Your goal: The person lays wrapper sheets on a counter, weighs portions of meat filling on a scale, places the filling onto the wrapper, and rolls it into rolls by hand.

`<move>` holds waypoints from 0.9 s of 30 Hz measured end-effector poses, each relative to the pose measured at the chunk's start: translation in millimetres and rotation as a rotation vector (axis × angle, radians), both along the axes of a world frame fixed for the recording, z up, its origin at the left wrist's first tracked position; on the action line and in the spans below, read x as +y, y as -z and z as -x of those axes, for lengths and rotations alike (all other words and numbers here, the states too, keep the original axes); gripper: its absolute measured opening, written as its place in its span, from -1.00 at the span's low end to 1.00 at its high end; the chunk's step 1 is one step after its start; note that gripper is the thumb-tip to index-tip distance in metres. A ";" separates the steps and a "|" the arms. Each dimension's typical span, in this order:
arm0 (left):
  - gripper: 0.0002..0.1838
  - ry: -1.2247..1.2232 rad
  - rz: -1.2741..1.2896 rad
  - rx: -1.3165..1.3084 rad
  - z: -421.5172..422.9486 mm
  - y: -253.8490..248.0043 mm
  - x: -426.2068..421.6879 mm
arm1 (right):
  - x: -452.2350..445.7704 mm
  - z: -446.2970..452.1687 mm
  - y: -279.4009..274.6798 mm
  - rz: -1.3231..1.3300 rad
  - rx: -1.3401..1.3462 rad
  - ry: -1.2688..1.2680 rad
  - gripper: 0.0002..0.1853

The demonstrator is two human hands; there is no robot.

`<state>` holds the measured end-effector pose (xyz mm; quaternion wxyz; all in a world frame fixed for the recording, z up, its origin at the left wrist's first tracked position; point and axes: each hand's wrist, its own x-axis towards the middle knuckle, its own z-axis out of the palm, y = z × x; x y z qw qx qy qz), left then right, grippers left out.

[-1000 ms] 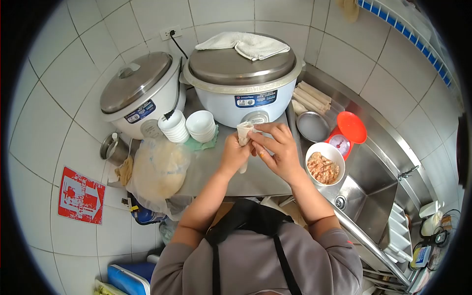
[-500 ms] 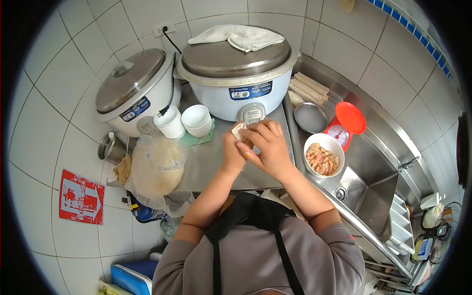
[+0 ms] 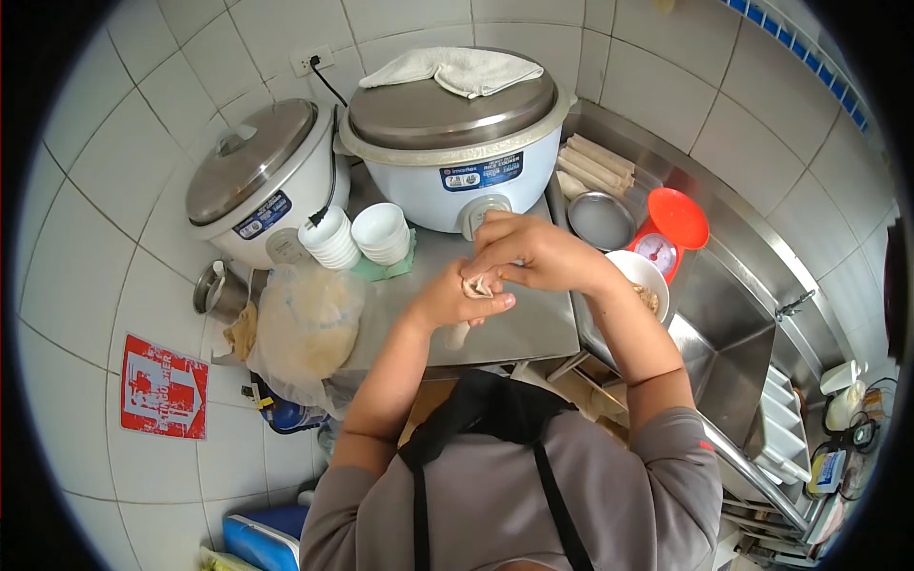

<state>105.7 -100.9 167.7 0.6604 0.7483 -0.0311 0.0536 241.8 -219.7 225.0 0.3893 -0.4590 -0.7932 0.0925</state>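
Note:
A pale rolled wrapper point(image 3: 458, 335) is wrapped in my left hand point(image 3: 446, 297); its lower end pokes out beneath the fist and its open, folded top point(image 3: 475, 288) shows above the fingers. My right hand point(image 3: 533, 249) reaches over from the right, fingers bent together, with the fingertips at that open top. What lies inside the wrapper I cannot make out. To the right, a white bowl point(image 3: 624, 259) of minced filling point(image 3: 649, 297) is partly covered by my right forearm.
Two rice cookers point(image 3: 481, 176) point(image 3: 281, 209) stand at the back, the larger with a towel point(image 3: 457, 71) on its lid. Stacked white cups point(image 3: 381, 235) and a plastic bag point(image 3: 309, 319) sit left. Pale rolls point(image 3: 595, 167), a round pan point(image 3: 602, 221), a red scale point(image 3: 678, 224) and a sink point(image 3: 724, 371) are right.
My right hand has turned over and come up across the top of the wrapper, its forearm now covering part of the bowl. My left hand has tilted, and the wrapper's lower end has come into view.

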 end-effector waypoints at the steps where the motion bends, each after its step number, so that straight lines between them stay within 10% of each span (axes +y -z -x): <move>1: -0.87 0.013 0.055 -0.015 -0.7 5.2 1.4 | -0.1 0.9 -0.4 0.005 -0.019 -0.010 -0.70; 18: -0.85 -0.245 0.096 -0.056 -5.9 9.4 -3.8 | 41.9 13.3 -12.9 0.206 -0.609 0.188 -0.83; 27: -0.85 -0.450 0.253 -0.281 -8.8 17.6 21.6 | 32.4 15.6 6.1 -0.057 0.042 0.325 -0.83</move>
